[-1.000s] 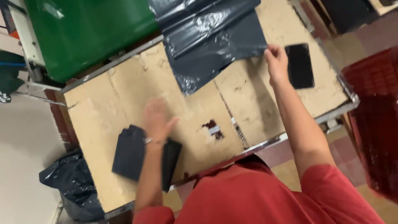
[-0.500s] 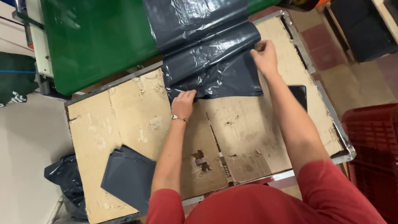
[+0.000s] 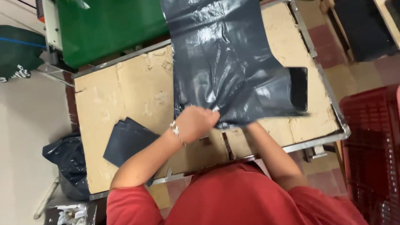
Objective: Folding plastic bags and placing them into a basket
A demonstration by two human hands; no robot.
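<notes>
A long dark grey plastic bag sheet [image 3: 225, 66] runs from the green machine down across the cardboard-covered table [image 3: 125, 96]. My left hand [image 3: 196, 123] is closed on its near edge at the table's middle. My right forearm reaches under the sheet's lower right part, and the right hand itself is hidden beneath the plastic. A stack of folded dark grey bags [image 3: 127, 141] lies on the table to the left of my left arm. A flat black rectangular object [image 3: 299, 88] lies at the table's right side, partly covered by the sheet.
A green machine [image 3: 108, 29] stands behind the table. A red plastic crate [image 3: 371, 158] sits on the floor at the right. A black bag of scraps [image 3: 68, 164] rests by the table's left corner. The table has a metal rim [image 3: 329, 100].
The plastic sheet has been drawn toward me over the table. My left hand moved nearer and now grips its edge; my right hand went from the sheet's far corner to under it.
</notes>
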